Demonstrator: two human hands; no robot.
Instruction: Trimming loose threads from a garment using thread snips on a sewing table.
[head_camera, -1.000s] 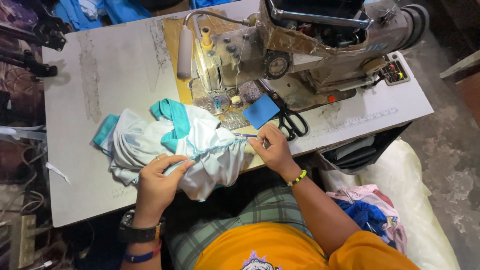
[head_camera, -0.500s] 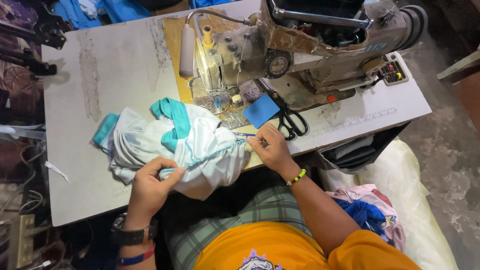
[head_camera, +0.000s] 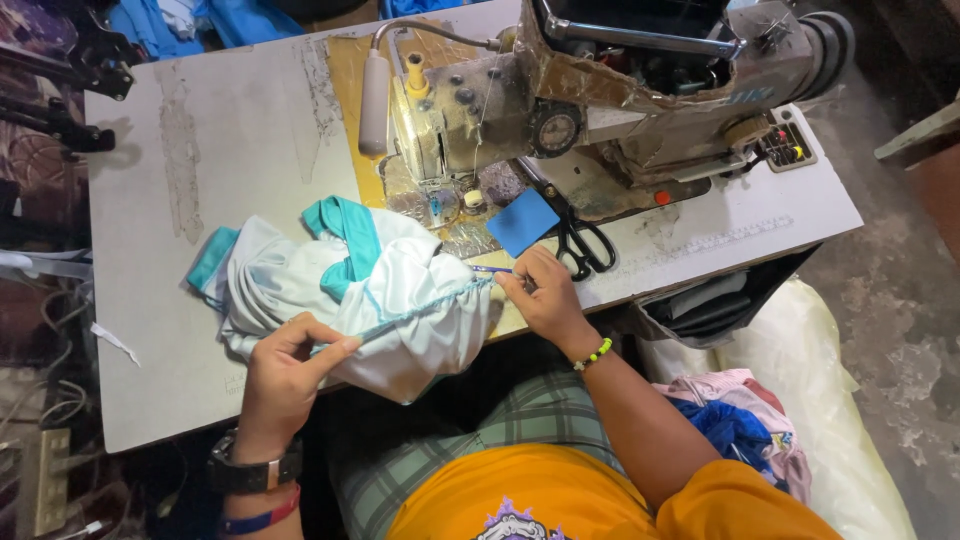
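Note:
A bunched white garment with teal trim (head_camera: 340, 285) lies on the front of the sewing table (head_camera: 230, 150). My left hand (head_camera: 285, 375) pinches its gathered blue edge (head_camera: 420, 312) at the near side. My right hand (head_camera: 540, 295) pinches the other end of that edge, close to the table's front rim, so the edge runs taut between both hands. Just behind my right hand lie a blue square of fabric (head_camera: 522, 222) and black scissors (head_camera: 580, 240). The worn sewing machine (head_camera: 600, 110) stands at the back.
A control box with coloured buttons (head_camera: 790, 145) sits at the table's right end. A pale bag with pink and blue cloth (head_camera: 740, 420) stands on the floor to the right. Blue fabric (head_camera: 190, 20) lies beyond the table's far edge. Cables and dark stands crowd the left.
My left hand has slid down and back toward me along the gathered edge, stretching it out. My right hand has stayed almost in place at the other end.

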